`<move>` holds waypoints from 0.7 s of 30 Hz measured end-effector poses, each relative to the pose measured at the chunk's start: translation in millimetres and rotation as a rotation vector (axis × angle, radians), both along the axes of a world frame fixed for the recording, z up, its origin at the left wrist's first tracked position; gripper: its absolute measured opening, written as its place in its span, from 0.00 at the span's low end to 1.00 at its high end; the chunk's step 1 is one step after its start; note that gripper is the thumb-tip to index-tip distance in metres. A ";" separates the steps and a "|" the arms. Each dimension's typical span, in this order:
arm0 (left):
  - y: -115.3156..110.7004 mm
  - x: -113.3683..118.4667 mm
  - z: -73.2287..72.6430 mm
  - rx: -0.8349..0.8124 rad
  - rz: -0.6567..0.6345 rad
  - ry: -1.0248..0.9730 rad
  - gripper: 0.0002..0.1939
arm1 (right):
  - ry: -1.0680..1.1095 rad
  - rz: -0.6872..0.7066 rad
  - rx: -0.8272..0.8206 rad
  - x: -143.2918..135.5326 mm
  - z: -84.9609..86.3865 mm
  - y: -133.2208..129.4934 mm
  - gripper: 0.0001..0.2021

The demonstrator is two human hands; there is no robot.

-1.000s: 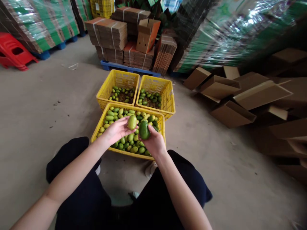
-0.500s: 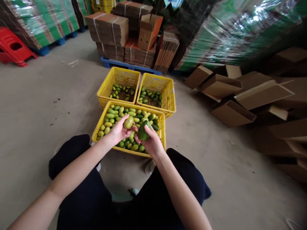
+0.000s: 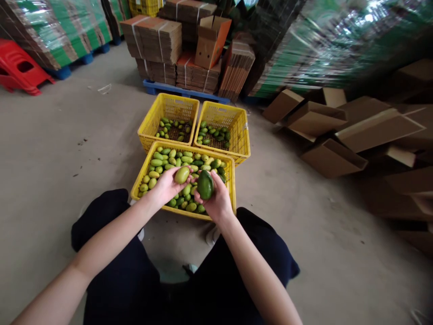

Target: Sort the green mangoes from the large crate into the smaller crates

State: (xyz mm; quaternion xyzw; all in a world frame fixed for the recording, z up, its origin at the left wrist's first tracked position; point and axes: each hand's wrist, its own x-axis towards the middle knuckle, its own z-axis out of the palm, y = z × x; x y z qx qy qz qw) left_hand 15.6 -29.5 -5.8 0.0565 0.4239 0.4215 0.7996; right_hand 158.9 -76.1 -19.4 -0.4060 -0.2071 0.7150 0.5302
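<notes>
My left hand [image 3: 170,184] holds a yellow-green mango [image 3: 181,175], resting on the palm and fingers. Just to its right, my right hand [image 3: 218,198] grips a larger, dark green mango [image 3: 205,185] between thumb and fingers. The two fruits are apart, both above a yellow plastic crate [image 3: 135,186] set between my knees. Many loose green and yellowish mangoes [image 3: 157,162] fill that crate, partly hidden under my hands.
Behind it stand two more yellow crates, left [image 3: 145,132] and right [image 3: 244,151], each with fewer green fruits. Flattened cartons [image 3: 152,38] are stacked on a blue pallet [image 3: 189,93]. Empty cardboard boxes [image 3: 333,158] heap at the right. A red stool [image 3: 25,67] is far left.
The left mango has turned in my fingers and shows a smoother, plainer side. My right hand has turned the dark green mango slightly, its thumb now further round its edge.
</notes>
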 end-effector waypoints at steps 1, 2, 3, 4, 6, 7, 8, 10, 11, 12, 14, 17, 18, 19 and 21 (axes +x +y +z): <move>-1.1 0.1 2.0 0.005 0.000 -0.020 0.09 | -0.008 -0.026 -0.003 -0.3 0.6 -0.2 0.16; -2.0 -0.1 4.2 0.010 -0.010 -0.045 0.09 | -0.018 -0.048 -0.003 -0.6 0.6 0.2 0.16; -2.7 -0.4 6.2 0.023 -0.029 -0.073 0.10 | -0.024 -0.065 0.000 -0.7 0.1 1.2 0.16; -3.0 -0.9 8.0 0.046 -0.052 -0.100 0.10 | -0.024 -0.077 -0.001 -0.9 -0.7 2.7 0.16; -2.3 -1.6 10.7 0.125 -0.083 -0.124 0.11 | -0.009 -0.091 -0.011 -1.4 -2.2 6.7 0.15; -1.4 -1.8 11.8 0.168 -0.078 -0.115 0.11 | 0.001 -0.102 -0.014 -1.8 -2.5 9.1 0.15; 0.0 -1.7 12.9 0.203 -0.055 -0.098 0.10 | 0.009 -0.120 -0.009 -2.2 -2.3 11.4 0.13; 3.4 -1.2 15.6 0.234 0.005 -0.067 0.10 | 0.021 -0.175 0.031 -2.5 -0.7 16.2 0.11; 5.2 -0.8 17.2 0.236 0.026 -0.060 0.10 | 0.027 -0.200 0.067 -2.1 0.4 18.5 0.11; 6.9 -0.3 19.0 0.234 0.035 -0.059 0.11 | 0.033 -0.214 0.111 -1.3 1.5 21.0 0.13; 9.6 1.0 22.5 0.244 0.029 -0.075 0.11 | 0.036 -0.198 0.197 1.1 3.0 26.3 0.16; 12.3 4.6 24.2 0.303 0.007 -0.130 0.10 | 0.027 -0.141 0.268 3.0 2.9 35.2 0.18; 13.0 6.5 23.2 0.329 0.021 -0.139 0.09 | 0.036 -0.148 0.267 2.1 2.4 38.2 0.18; 14.0 9.0 21.4 0.354 0.053 -0.136 0.09 | 0.057 -0.174 0.253 0.3 1.6 41.1 0.18; 16.5 15.2 16.2 0.386 0.165 -0.103 0.11 | 0.133 -0.263 0.198 -5.9 0.0 45.9 0.18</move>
